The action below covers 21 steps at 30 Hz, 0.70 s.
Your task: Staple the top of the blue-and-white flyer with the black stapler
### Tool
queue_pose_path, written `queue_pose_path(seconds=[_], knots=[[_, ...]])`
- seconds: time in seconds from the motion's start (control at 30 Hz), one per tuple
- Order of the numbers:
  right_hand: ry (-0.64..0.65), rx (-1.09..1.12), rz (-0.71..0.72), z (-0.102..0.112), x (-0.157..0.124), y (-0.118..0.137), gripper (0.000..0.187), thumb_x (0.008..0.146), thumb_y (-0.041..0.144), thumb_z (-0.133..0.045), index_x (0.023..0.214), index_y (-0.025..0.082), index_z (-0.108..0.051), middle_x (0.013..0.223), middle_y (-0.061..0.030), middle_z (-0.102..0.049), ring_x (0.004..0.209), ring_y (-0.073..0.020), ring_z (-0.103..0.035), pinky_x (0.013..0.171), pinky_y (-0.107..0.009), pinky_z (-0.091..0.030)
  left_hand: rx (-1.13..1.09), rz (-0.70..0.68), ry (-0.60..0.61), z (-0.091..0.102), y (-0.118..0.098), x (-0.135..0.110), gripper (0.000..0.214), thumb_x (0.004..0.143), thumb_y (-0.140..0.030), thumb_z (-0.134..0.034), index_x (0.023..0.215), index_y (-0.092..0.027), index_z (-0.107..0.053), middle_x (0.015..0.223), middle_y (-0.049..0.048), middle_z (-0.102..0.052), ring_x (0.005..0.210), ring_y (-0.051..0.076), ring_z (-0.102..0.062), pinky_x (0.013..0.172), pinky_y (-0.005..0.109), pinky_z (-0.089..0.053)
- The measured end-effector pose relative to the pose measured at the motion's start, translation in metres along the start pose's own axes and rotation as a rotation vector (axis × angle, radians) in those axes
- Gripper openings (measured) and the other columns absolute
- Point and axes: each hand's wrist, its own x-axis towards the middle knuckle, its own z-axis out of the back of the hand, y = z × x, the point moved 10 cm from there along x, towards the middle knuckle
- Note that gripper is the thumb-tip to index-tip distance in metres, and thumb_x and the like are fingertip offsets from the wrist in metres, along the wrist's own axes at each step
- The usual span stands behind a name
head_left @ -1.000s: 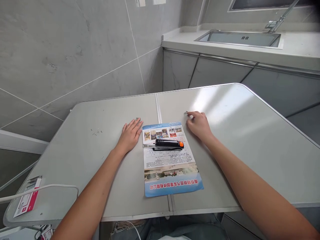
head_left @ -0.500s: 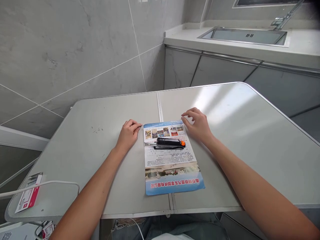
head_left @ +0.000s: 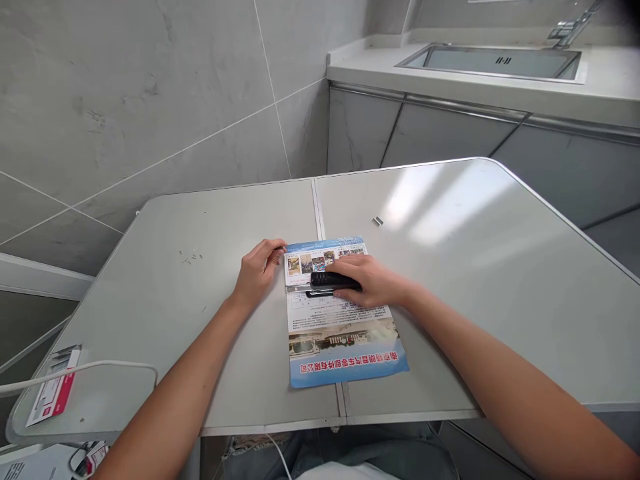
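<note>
A printed leaflet (head_left: pixel 340 333) with blue borders lies flat across the seam of the grey folding table (head_left: pixel 450 267). On its upper part rests a black stapler (head_left: pixel 323 281). My right hand (head_left: pixel 367 280) is wrapped over the stapler's right end and hides its orange tip. My left hand (head_left: pixel 257 270) sits at the leaflet's top left corner, with curled fingers pinching the paper's edge. A small strip of staples (head_left: pixel 378 221) lies on the table beyond the leaflet.
A red and white card (head_left: pixel 47 397) and a white cable (head_left: pixel 85 370) lie at the table's left front corner. A counter with a steel sink (head_left: pixel 493 61) stands behind the table, at the right. Grey tiled wall at the left.
My right hand left the strip of staples on the table and came back onto the stapler. My left hand curled from flat and took the leaflet's corner.
</note>
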Motion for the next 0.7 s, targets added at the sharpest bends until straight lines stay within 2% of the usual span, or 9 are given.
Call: queue_pose_path(seconds=[0.07, 0.17, 0.27, 0.4, 0.53, 0.7], knots=[[-0.116, 0.015, -0.018, 0.008, -0.001, -0.003, 0.037, 0.096, 0.028, -0.063, 0.132, 0.021, -0.058, 0.105, -0.0085, -0.072, 0.094, -0.0239, -0.065, 0.084, -0.038, -0.052, -0.021, -0.055, -0.012, 0.002, -0.010, -0.001, 0.019, 0.106, -0.026, -0.051, 0.110, -0.023, -0.070, 0.102, 0.0044, -0.072, 0.081, 0.015, -0.066, 0.075, 0.028, -0.053], [-0.331, -0.015, -0.079, 0.027, -0.005, -0.011, 0.037, 0.097, 0.028, -0.062, 0.133, 0.023, -0.058, 0.108, -0.0085, -0.072, 0.095, -0.0243, -0.064, 0.084, -0.040, -0.052, -0.014, -0.103, -0.047, 0.005, -0.019, -0.001, 0.017, 0.105, -0.026, -0.056, 0.111, -0.023, -0.072, 0.105, 0.0060, -0.074, 0.094, 0.018, -0.069, 0.084, 0.030, -0.054], [-0.449, -0.108, -0.100, 0.035, -0.008, -0.015, 0.035, 0.098, 0.029, -0.061, 0.132, 0.025, -0.059, 0.102, -0.0081, -0.071, 0.091, -0.0254, -0.062, 0.081, -0.042, -0.052, -0.018, -0.119, -0.049, 0.005, -0.020, -0.003, 0.019, 0.104, -0.025, -0.057, 0.118, -0.025, -0.071, 0.110, 0.0059, -0.075, 0.099, 0.019, -0.070, 0.089, 0.032, -0.055], [-0.466, -0.189, -0.083, 0.033, -0.007, -0.014, 0.035, 0.098, 0.029, -0.059, 0.133, 0.024, -0.059, 0.103, -0.0090, -0.072, 0.089, -0.0261, -0.061, 0.080, -0.043, -0.051, -0.033, -0.111, -0.031, 0.003, -0.015, -0.008, 0.027, 0.105, -0.022, -0.052, 0.127, -0.027, -0.067, 0.112, 0.0051, -0.076, 0.090, 0.016, -0.071, 0.082, 0.031, -0.056], [-0.390, -0.220, -0.050, 0.023, -0.003, -0.012, 0.040, 0.098, 0.028, -0.056, 0.138, 0.025, -0.057, 0.106, -0.0092, -0.073, 0.091, -0.0265, -0.061, 0.081, -0.044, -0.049, -0.023, -0.132, 0.011, -0.001, -0.014, -0.011, 0.033, 0.106, -0.019, -0.041, 0.115, -0.026, -0.071, 0.111, 0.0064, -0.074, 0.083, 0.016, -0.069, 0.077, 0.031, -0.056], [-0.377, -0.240, -0.024, 0.021, -0.001, -0.009, 0.038, 0.100, 0.028, -0.055, 0.138, 0.025, -0.056, 0.106, -0.0080, -0.073, 0.090, -0.0253, -0.062, 0.079, -0.042, -0.047, 0.006, -0.134, -0.029, 0.002, -0.018, -0.009, 0.019, 0.104, -0.026, -0.055, 0.116, -0.026, -0.070, 0.108, 0.0062, -0.075, 0.093, 0.018, -0.070, 0.082, 0.030, -0.056]])
